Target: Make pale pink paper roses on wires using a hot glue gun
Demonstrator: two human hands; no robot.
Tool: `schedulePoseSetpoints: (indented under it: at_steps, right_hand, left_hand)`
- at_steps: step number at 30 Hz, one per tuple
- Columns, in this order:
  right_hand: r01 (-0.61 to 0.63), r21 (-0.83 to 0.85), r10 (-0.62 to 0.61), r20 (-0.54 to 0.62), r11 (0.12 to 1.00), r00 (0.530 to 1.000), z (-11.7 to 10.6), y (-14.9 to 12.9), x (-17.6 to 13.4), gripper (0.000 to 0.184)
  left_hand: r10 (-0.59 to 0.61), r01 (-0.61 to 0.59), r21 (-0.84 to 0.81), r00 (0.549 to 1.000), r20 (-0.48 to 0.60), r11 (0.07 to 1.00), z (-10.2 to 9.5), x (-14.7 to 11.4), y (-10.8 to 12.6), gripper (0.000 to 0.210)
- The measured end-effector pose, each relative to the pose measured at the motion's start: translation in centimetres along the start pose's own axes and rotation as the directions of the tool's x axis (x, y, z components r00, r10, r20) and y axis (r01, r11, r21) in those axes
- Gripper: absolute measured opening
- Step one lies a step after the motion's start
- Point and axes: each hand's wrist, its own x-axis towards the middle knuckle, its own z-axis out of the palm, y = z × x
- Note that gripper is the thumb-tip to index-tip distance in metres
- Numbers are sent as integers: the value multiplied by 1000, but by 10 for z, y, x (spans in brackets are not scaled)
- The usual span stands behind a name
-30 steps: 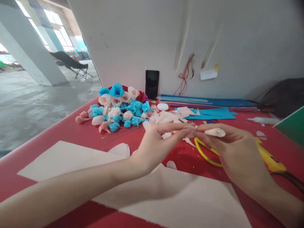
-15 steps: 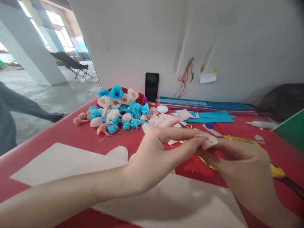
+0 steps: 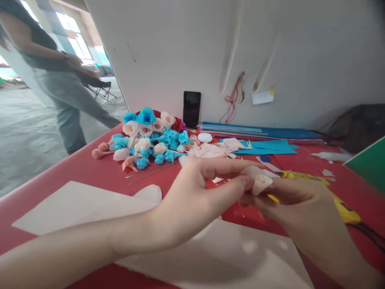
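Observation:
A small pale cream paper flower, rolled into a rosebud shape, is held between my two hands over the red table. My left hand reaches in from the left and pinches the flower's side between thumb and forefinger. From the right, my right hand grips it, its fingertips partly hidden behind the flower. Under my forearms lie large cream paper sheets. A yellow glue gun lies partly hidden behind my right hand.
Blue, cream and pink paper flowers are heaped at the back left, with thin wires in front. A black phone leans against the white wall. Paper scraps and blue paper lie behind my hands. A person walks beyond the table.
The paper flower has turned and tilted slightly in my fingers, so its rolled centre shows more. A walking person has come further into view at the left.

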Motion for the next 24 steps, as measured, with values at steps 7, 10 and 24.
schedulePoseSetpoints:
  at_steps: [7,10,24]
  right_hand:
    - [-216,200,160,262,956,952,-2,3,0,17]
    - [-288,182,227,295,940,928,-2,-1,-1,22]
    - [6,150,-10,28,989,1000,3,14,4,5]
  left_hand:
    - [38,-40,47,998,52,998,-3,-1,2,21]
    - [41,-45,70,998,49,997,-4,0,1,23]
    - [10,-13,57,998,54,998,1,-1,5,18]
